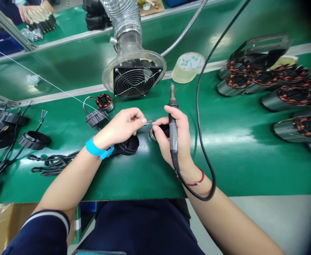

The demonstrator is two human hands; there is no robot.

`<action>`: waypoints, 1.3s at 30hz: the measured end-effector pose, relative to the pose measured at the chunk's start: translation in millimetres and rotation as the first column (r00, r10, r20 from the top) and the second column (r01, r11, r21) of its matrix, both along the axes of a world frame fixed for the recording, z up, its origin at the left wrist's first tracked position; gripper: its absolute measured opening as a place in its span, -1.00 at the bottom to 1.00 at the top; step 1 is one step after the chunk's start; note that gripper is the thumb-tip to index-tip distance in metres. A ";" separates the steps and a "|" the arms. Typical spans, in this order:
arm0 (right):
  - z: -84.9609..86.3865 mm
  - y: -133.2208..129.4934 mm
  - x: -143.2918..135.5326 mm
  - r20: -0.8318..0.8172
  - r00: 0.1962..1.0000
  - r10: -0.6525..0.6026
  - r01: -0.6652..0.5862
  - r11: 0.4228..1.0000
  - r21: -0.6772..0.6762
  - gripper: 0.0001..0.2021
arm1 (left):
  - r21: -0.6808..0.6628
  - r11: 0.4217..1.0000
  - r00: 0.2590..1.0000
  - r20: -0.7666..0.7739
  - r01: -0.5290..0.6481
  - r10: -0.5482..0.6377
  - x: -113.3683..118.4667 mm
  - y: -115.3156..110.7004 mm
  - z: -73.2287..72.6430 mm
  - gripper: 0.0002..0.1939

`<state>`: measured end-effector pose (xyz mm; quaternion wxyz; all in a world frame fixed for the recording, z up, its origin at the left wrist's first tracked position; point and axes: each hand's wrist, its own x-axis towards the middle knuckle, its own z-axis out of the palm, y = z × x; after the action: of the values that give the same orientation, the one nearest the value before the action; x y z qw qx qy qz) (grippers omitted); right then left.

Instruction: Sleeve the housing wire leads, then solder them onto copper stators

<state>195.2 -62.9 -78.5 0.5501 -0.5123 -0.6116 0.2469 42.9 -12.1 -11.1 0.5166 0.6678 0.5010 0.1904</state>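
My left hand pinches thin coloured wires between thumb and fingertips. My right hand holds a soldering iron upright, its tip pointing away from me, while thumb and forefinger close at the other end of the wires. Below those fingers a motor stator sits mostly hidden behind my right hand. A black round cap lies under my left wrist. Just beyond my left hand are another black cap with wires and a copper-wound stator.
A fume extractor with a fan grille stands at the back, beside a tape roll. Several stators fill the right side. Black caps and cables lie left. The iron's cord loops over my right wrist.
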 end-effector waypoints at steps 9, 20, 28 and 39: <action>1.1 3.2 3.9 -0.170 0.983 0.071 -0.077 0.997 -0.027 -0.52 | -0.046 0.999 0.997 0.080 -0.011 0.015 0.3 -0.8 0.9 -0.84; -0.3 7.0 7.4 -0.199 0.974 0.111 -0.110 0.994 0.017 -0.52 | 0.037 0.998 0.998 0.023 -0.055 0.054 7.2 -4.9 6.7 -0.80; 4.8 11.6 12.8 -0.335 0.910 0.244 -0.273 0.961 -0.042 -0.51 | -0.107 0.993 0.991 0.133 0.046 -0.032 -0.5 0.8 1.8 -0.76; 6.6 9.4 14.3 -0.181 0.960 0.211 -0.210 0.977 0.028 -0.52 | -0.145 0.987 0.992 0.116 0.066 -0.049 -0.9 0.1 0.6 -0.67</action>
<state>209.5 -53.5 -71.9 0.5767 -0.4172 -0.6105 0.3475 42.0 -12.0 -10.5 0.5974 0.6298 0.4647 0.1746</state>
